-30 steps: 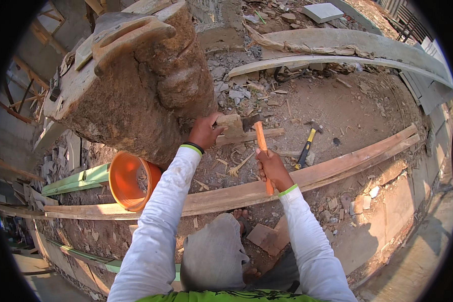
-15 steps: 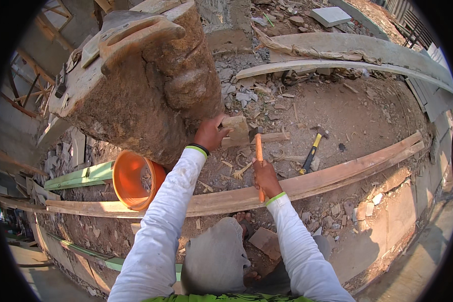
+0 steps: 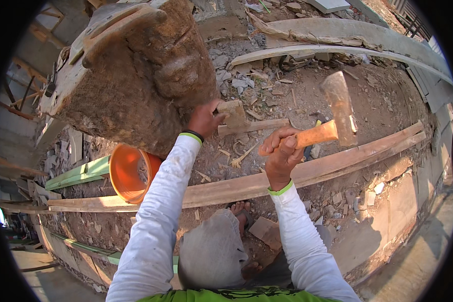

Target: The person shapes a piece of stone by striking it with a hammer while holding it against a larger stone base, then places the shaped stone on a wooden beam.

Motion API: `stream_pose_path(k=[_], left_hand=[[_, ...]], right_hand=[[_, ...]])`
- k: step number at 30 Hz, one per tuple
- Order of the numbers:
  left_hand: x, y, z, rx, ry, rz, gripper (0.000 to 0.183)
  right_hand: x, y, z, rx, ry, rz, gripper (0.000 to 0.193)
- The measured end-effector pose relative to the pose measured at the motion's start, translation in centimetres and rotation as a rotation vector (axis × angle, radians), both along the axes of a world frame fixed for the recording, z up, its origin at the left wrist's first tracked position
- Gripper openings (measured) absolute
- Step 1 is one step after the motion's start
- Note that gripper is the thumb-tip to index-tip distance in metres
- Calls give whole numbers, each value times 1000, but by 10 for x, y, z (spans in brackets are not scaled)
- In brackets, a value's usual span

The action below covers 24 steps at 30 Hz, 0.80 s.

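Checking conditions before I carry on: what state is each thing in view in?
Left hand: closed, fingers gripping the wood block.
Wood block: held at its left edge.
Right hand: closed around the hatchet's handle.
Hatchet: held up, head apart from the wood block.
Wood strip: lying on the ground.
Orange bucket: uncovered.
Long planks: lying lengthwise.
Yellow tool: mostly hidden behind the hatchet.

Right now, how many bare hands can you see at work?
2: the left hand grips the small wood block beside the big stump-like mass; the right hand grips the hatchet. The far left background is too unclear to rule out others.
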<state>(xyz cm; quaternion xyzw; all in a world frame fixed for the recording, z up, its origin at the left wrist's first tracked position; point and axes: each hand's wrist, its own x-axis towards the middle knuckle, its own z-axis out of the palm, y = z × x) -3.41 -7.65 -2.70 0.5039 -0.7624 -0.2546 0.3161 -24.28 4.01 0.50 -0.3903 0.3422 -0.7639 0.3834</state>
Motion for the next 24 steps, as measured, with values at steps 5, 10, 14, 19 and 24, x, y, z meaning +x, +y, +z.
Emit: stream_pose_path(k=[5,10,14,19,24], left_hand=[[-26,-16,12,-4,2,-22,34],[1,-7,43,83,-93,39,34],[24,-17,37,73,-72,27,32],[21,-8,32,92,-41,70,35],[-3,-19,37,-111,-454,-8,37]], right_hand=[[-26,-26,-142,970,453,322,36],[-17,-14,-112,942,186,342,26],[-15,-6,-112,820,249,340,24],[-1,-4,-113,572,700,171,26],[8,-1,-132,687,954,161,30]])
